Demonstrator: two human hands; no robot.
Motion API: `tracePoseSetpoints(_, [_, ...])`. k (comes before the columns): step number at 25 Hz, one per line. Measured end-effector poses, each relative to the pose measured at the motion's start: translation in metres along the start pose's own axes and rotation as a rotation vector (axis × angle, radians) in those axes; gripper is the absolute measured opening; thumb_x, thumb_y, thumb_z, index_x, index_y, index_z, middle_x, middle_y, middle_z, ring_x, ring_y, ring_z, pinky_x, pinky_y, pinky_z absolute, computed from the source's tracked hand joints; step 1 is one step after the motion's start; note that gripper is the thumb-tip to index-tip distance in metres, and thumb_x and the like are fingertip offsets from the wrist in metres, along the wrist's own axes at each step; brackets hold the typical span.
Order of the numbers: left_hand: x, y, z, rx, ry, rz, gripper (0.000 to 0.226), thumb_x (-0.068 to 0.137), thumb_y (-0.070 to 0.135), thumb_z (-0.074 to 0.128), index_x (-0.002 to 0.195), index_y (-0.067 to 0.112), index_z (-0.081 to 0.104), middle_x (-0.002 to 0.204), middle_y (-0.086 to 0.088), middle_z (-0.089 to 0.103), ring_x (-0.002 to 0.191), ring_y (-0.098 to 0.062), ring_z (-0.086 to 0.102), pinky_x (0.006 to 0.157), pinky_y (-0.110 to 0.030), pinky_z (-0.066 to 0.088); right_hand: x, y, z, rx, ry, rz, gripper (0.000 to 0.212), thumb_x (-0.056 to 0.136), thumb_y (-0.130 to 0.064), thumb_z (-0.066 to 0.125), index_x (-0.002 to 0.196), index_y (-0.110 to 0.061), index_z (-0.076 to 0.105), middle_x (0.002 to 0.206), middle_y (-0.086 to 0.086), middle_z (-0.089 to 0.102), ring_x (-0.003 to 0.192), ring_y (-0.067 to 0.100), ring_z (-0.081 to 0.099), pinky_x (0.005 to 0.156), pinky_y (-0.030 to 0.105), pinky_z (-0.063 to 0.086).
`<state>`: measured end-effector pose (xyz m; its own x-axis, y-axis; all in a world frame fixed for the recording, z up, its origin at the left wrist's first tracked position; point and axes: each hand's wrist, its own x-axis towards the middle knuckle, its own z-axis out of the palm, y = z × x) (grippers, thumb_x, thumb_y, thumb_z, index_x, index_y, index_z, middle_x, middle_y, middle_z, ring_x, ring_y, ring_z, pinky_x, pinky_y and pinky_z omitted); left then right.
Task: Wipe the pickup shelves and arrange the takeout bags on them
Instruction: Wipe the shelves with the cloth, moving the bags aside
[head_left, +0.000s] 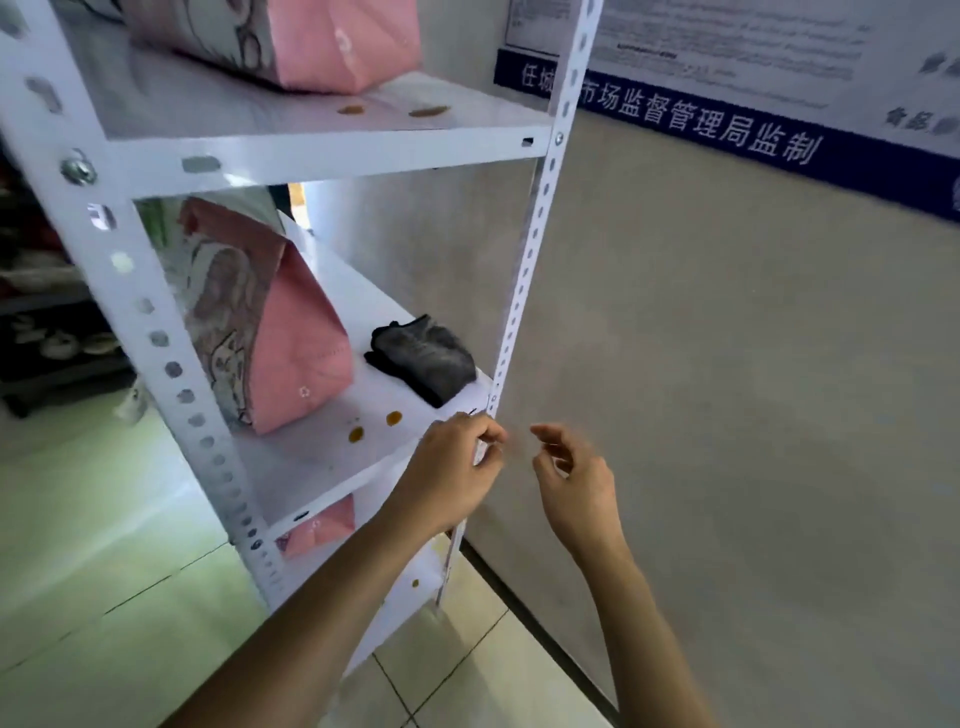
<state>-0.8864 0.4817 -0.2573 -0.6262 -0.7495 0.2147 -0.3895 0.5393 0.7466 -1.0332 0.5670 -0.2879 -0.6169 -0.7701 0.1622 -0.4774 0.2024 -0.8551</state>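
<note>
A: At the front right corner of the middle white metal shelf (332, 457), both hands hover. Left hand (454, 467) has its fingers curled in by the perforated white upright post (524, 270). Looks like it's touching the shelf edge, can't tell if it pinches anything. Right hand (574, 480) hangs just beside, off the rack, fingers loosely curled, holding nothing.

B: And the rag?

A: Crumpled dark grey cloth (423, 358) lies on that same shelf, back right, near the post, apart from both hands. Nobody has it yet.

B: So step one, imo: grab the cloth. Which hand?

A: Left's closer to the shelf opening. Reach over the front lip, take the cloth in a full palm grip, not fingertips, so it spreads flat when pressed.

B: Targets?

A: Two brown round stains (374, 426) near the front edge, just right of the standing pink paper takeout bag w/ cartoon print (280, 332). Top shelf (311, 150) has two more brown spots (387, 110) in front of another pink bag (311, 41).

B: Risk?

A: Bag's close to the stains. Prob best to steady or shift it w/ the free hand, then wipe back to front so residue isn't pushed under it.

B: Lower shelf?

A: A pink bag (322, 525) peeks out below; one small spot (415, 583) under there too.
</note>
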Motion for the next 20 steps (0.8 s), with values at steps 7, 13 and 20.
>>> tracePoseSetpoints(7, [-0.007, -0.02, -0.021, 0.1, 0.184, -0.198, 0.019, 0.096, 0.022, 0.06, 0.114, 0.023, 0.066, 0.117, 0.004, 0.067, 0.109, -0.012, 0.057, 0.096, -0.033, 0.053, 0.045, -0.019, 0.043, 0.102, -0.221, -0.17, 0.028, 0.095, -0.017, 0.061, 0.117, -0.032, 0.066, 0.114, -0.017, 0.067, 0.104, -0.001, 0.062, 0.087, 0.021, 0.05])
tracePoseSetpoints(13, [0.01, -0.047, -0.055, 0.085, 0.295, -0.258, 0.018, 0.095, 0.018, 0.061, 0.111, 0.022, 0.067, 0.115, 0.003, 0.067, 0.108, -0.013, 0.061, 0.096, -0.036, 0.053, 0.091, -0.038, 0.087, 0.073, -0.285, -0.245, 0.029, 0.092, -0.019, 0.062, 0.118, -0.033, 0.066, 0.109, -0.017, 0.068, 0.098, -0.004, 0.063, 0.084, 0.02, 0.054])
tracePoseSetpoints(20, [0.011, -0.061, -0.058, 0.112, 0.353, -0.291, 0.017, 0.095, 0.018, 0.059, 0.109, 0.02, 0.068, 0.112, 0.004, 0.068, 0.107, -0.012, 0.061, 0.096, -0.036, 0.051, 0.16, -0.041, 0.117, -0.146, -0.339, -0.322, 0.04, 0.092, -0.015, 0.054, 0.13, -0.028, 0.06, 0.134, 0.0, 0.055, 0.118, 0.019, 0.057, 0.1, 0.029, 0.045])
